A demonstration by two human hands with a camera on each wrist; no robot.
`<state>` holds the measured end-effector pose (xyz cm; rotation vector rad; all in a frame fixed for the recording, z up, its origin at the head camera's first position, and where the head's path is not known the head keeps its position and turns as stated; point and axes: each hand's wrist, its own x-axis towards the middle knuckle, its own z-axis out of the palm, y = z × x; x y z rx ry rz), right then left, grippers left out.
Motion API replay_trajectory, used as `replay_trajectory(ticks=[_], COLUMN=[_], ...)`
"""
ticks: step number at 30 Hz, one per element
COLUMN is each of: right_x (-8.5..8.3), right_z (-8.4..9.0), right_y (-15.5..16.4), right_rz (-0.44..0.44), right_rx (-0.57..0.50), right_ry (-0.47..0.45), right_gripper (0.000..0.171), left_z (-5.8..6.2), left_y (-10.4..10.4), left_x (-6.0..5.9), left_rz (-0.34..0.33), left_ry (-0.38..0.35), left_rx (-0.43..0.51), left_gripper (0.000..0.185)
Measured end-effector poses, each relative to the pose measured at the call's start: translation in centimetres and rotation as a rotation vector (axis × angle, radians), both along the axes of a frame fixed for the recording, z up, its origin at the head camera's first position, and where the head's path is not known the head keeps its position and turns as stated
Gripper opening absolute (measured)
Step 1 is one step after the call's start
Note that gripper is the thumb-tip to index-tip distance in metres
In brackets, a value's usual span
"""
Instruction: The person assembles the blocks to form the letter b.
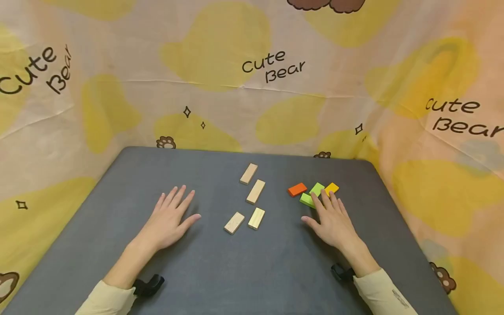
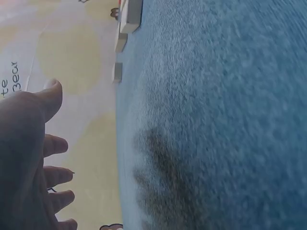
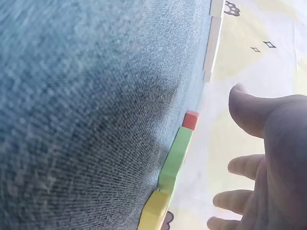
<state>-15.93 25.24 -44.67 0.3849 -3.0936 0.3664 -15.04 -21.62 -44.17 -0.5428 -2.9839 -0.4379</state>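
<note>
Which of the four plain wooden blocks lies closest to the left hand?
The lower-left block, beside the yellowish block. It lies nearest the left hand; the other two sit farther up the table.

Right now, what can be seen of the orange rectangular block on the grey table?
The orange rectangular block is a small flat brick, painted, probably wood, with a slightly darker near side. It lies flat on the grey table, turned at a slant, leftmost in the coloured cluster. A narrow gap separates it from the green blocks. The right hand rests behind and to its right, not touching it. In the right wrist view it shows end-on.
</note>
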Motion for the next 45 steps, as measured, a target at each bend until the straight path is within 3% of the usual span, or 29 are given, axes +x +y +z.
replay_trajectory(ticks=[6,16,27,34,45], right_x=[0.2,-1.1,-2.8,-3.5,-4.8], right_z=[0.0,-0.2,0.2,-0.2,-0.9], right_y=[0.7,-0.3,-0.1,-0.2,0.1], right_rz=[-0.008,0.038,0.084,0.088,0.111], right_rx=[0.001,-0.032,-0.050,-0.110,-0.178], right_ry=[0.011,0.006,0.008,-0.021,0.024], right_gripper=[0.085,0.081,0.078,0.068,0.044], left_z=[-0.1,-0.1,-0.5,-0.6,-1.2], left_y=[1.5,1.8,4.7,6.5,8.1], left_x=[-0.8,-0.4,-0.9,-1.1,-1.5], left_rz=[-0.057,-0.100,-0.196,-0.238,-0.288], left_ry=[0.030,0.046,0.031,-0.031,-0.170], left_rx=[0.011,0.011,0.028,0.048,0.141], left_gripper=[0.073,0.070,0.070,0.068,0.064])
